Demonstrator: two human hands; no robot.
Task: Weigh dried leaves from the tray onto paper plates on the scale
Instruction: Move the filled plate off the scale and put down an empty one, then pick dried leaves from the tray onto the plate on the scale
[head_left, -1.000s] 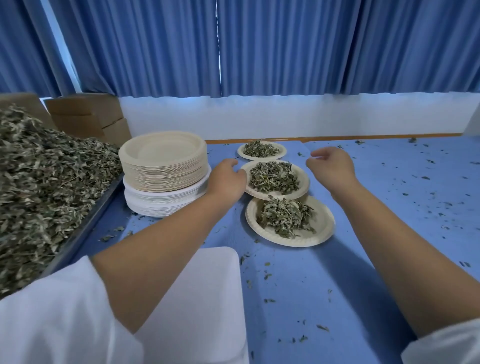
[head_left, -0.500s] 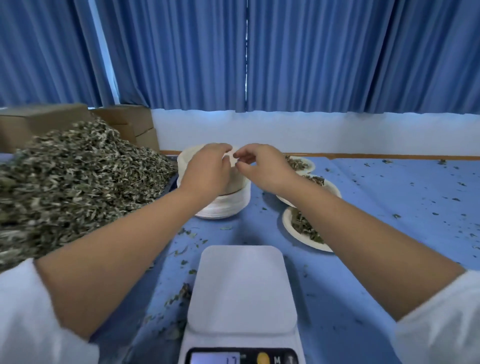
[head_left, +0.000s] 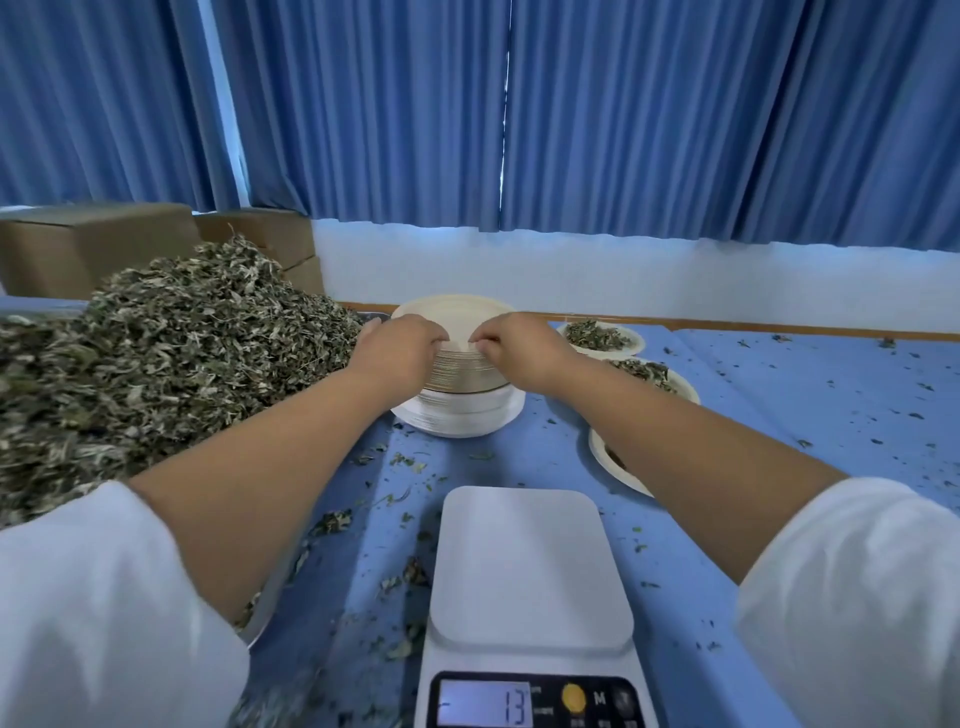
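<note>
A tall stack of paper plates (head_left: 457, 312) stands at the middle of the blue table. My left hand (head_left: 397, 348) lies on the stack's near left rim with fingers curled over the edge. My right hand (head_left: 519, 343) pinches the rim of the top plate at the near right. A big heap of dried leaves (head_left: 156, 364) fills the tray on the left. The white scale (head_left: 530, 566) sits nearest me with nothing on its platform; its display (head_left: 485, 701) reads 13. Three plates with leaves are on the right: far (head_left: 602, 338), middle (head_left: 654, 374) and near (head_left: 608, 457), partly hidden by my right arm.
Cardboard boxes (head_left: 93, 244) stand behind the leaf heap at the back left. Loose leaf bits (head_left: 400, 467) are scattered over the table between the scale and the stack and across the right side. Blue curtains hang behind the table.
My view has swung left from the filled plates to the stack. Both hands moved from the leaf plates onto the stack and now sit lower on its near rim.
</note>
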